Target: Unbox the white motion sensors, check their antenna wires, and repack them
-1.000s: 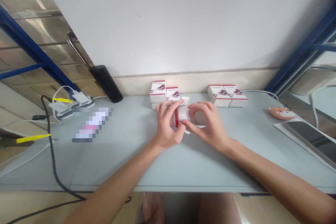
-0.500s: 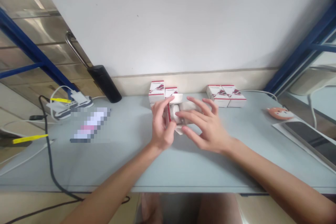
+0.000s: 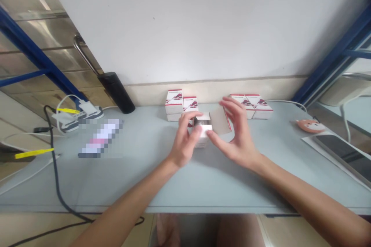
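A small white carton (image 3: 204,133) with red trim sits at the middle of a pale blue-grey table (image 3: 139,173), held just above or on the surface; which of the two cannot be told. Its lid flap (image 3: 219,120) stands open and swung toward the right, showing a plain brown inner face. The left hand (image 3: 185,142) is closed around the carton's near left side, thumb and fingers pinching it. The right hand (image 3: 236,133) has its fingers spread, with the thumb pressing the carton's front and the fingertips resting along the far edge of the open flap. Just behind the carton, near the wall, stand two closed red-and-white boxes (image 3: 180,103) side by side, and a second pair of the same boxes (image 3: 255,106) lies to the right, partly hidden by the right hand's fingers. Further right are a small orange round object (image 3: 311,125) and a dark flat screen (image 3: 343,152) on white paper. To the left lie a blurred, pixelated item (image 3: 100,139), a white power strip (image 3: 77,115) with cables, and a black cylinder (image 3: 116,92) leaning at the wall.
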A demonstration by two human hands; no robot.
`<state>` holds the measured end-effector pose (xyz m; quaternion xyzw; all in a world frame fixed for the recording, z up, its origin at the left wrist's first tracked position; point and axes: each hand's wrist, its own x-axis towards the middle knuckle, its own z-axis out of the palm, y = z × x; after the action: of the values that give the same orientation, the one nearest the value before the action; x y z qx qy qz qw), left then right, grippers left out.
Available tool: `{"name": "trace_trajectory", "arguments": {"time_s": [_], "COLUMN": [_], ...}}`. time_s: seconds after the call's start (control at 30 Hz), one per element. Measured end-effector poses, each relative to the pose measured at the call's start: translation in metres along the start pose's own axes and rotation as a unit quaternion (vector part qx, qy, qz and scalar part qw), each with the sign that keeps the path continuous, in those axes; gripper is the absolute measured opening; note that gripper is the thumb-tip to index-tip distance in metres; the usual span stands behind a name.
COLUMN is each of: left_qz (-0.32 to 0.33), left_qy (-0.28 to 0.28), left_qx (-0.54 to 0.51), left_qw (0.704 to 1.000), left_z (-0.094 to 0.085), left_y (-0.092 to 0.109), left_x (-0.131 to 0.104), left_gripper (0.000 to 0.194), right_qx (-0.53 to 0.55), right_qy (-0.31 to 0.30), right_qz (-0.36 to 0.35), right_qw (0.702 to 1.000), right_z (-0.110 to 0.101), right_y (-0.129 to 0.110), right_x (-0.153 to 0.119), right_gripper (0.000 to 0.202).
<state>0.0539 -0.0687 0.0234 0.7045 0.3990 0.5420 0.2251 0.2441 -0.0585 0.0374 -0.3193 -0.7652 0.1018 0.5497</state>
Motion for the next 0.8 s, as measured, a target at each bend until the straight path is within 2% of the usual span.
{"name": "trace_trajectory", "arguments": {"time_s": [0.17, 0.27, 0.37, 0.47, 0.63, 0.8], "left_qz": [-0.043, -0.077, -0.085, -0.059, -0.046, -0.032], "left_qy": [0.018, 0.025, 0.026, 0.018, -0.011, -0.024], "left_qx": [-0.074, -0.095, -0.117, -0.125, -0.119, -0.113], "left_qw": [0.996, 0.992, 0.989, 0.990, 0.992, 0.993], "left_z": [0.004, 0.006, 0.009, 0.008, 0.004, 0.004], "left_y": [0.003, -0.001, -0.009, -0.014, -0.021, -0.029], "left_x": [0.008, 0.013, 0.016, 0.016, 0.012, 0.009], "left_gripper": [0.023, 0.021, 0.023, 0.035, 0.046, 0.050], "right_qx": [0.036, 0.035, 0.039, 0.035, 0.070, 0.081], "right_qy": [-0.067, -0.097, -0.133, -0.176, -0.128, -0.134], "right_qz": [0.011, -0.001, 0.014, -0.001, -0.027, -0.050], "right_qw": [0.997, 0.995, 0.990, 0.984, 0.989, 0.986], "right_z": [0.000, 0.001, 0.007, 0.019, 0.034, 0.027], "right_y": [0.006, 0.009, 0.007, 0.004, 0.003, 0.012], "right_x": [-0.002, 0.007, 0.027, 0.042, 0.041, 0.035], "right_gripper": [0.067, 0.066, 0.049, 0.030, 0.022, 0.024]}}
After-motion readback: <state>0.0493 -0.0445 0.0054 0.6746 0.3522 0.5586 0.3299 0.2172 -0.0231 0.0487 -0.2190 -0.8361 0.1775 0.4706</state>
